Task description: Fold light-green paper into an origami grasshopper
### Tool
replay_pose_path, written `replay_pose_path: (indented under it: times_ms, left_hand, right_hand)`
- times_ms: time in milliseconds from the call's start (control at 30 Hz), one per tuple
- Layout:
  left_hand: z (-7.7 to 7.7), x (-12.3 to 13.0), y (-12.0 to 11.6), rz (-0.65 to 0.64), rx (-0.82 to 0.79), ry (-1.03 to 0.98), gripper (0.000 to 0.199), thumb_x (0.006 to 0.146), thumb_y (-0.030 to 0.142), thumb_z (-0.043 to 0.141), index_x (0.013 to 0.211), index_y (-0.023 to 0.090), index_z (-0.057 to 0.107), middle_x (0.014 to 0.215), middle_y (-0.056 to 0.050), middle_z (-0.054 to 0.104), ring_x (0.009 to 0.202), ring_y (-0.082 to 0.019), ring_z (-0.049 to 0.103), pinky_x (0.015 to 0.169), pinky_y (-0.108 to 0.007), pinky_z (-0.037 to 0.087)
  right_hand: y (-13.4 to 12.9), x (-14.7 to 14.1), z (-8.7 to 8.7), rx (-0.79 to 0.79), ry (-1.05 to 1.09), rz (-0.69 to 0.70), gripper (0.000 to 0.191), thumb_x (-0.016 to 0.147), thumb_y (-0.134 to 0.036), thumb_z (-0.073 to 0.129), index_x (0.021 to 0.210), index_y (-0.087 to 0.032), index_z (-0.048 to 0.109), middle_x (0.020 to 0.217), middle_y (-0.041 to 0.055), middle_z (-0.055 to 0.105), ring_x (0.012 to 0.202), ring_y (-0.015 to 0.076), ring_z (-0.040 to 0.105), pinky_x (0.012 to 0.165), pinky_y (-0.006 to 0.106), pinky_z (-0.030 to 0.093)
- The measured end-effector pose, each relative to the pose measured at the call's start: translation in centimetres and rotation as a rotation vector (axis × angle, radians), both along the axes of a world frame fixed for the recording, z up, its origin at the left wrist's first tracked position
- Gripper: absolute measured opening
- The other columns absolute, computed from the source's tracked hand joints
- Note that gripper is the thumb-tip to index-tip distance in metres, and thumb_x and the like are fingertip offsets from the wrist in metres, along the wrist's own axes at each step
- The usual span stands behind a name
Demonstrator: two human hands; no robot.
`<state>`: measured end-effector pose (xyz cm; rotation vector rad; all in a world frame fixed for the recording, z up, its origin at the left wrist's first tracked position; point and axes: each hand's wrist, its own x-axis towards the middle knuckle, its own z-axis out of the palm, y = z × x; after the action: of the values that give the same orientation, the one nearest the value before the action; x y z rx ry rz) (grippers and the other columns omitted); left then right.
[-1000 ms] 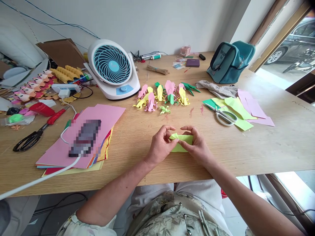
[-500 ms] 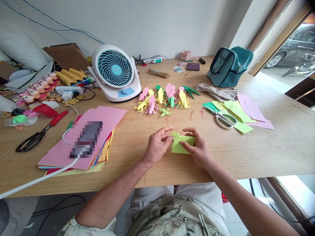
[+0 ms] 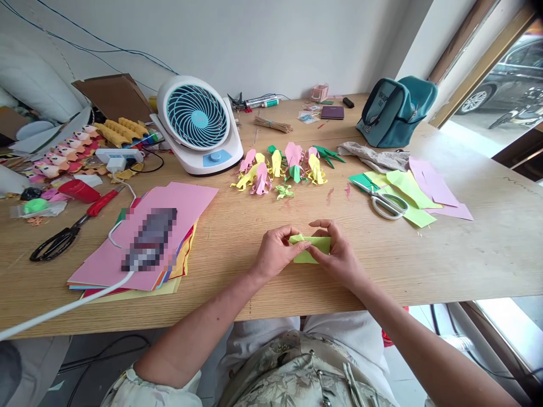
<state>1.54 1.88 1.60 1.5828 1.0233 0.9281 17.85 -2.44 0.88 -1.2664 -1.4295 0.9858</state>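
A light green folded paper is held between both hands just above the front part of the table. My left hand pinches its left side, thumb on top at the folded corner. My right hand grips the right side, with the thumb pressed on the paper near my left thumb and the index finger raised over the top edge. Beyond the hands lies a small green paper piece, close to a cluster of pink, yellow and green paper flowers.
White-handled scissors rest on paper sheets at the right. A stack of coloured paper bears a blurred-out device at the left, beside red-and-black scissors. Behind stand a fan and a teal bag.
My left hand has moved right and its thumb now presses the paper's folded corner. The top left of the paper is folded down lower than before.
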Motion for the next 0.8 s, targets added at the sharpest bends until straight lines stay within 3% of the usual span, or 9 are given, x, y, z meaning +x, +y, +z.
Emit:
replay_pose_path:
  times_ms: [267, 533, 800]
  left_hand:
    - [0.5, -0.5, 0.2, -0.016, 0.068, -0.016, 0.025, 0.082, 0.035, 0.067, 0.068, 0.014, 0.063, 0.062, 0.003, 0.052, 0.059, -0.008, 0.045, 0.057, -0.021, 0.037]
    - [0.1, -0.5, 0.5, 0.037, -0.012, -0.098, 0.018, 0.075, 0.031, 0.071, 0.074, 0.014, 0.065, 0.069, 0.0, 0.061, 0.062, -0.01, 0.05, 0.06, -0.022, 0.041]
    - [0.7, -1.1, 1.0, -0.025, 0.026, -0.132, 0.035, 0.086, 0.048, 0.065, 0.077, 0.014, 0.069, 0.074, -0.002, 0.066, 0.07, -0.012, 0.057, 0.069, -0.022, 0.045]
  right_hand:
    - [0.0, 0.1, 0.1, 0.004, 0.007, 0.01, 0.04, 0.083, -0.027, 0.066, 0.119, -0.027, 0.048, 0.08, -0.0024, 0.055, 0.067, 0.0155, 0.052, 0.058, 0.028, 0.041]
    - [-0.1, -0.1, 0.2, -0.014, -0.015, 0.028, 0.039, 0.083, -0.028, 0.066, 0.118, -0.027, 0.049, 0.084, -0.0009, 0.056, 0.071, 0.017, 0.053, 0.061, 0.029, 0.043]
    - [0.1, 0.2, -0.2, -0.057, 0.038, 0.046, 0.041, 0.082, -0.035, 0.068, 0.118, -0.029, 0.049, 0.085, -0.0007, 0.058, 0.066, 0.0163, 0.052, 0.057, 0.028, 0.043]
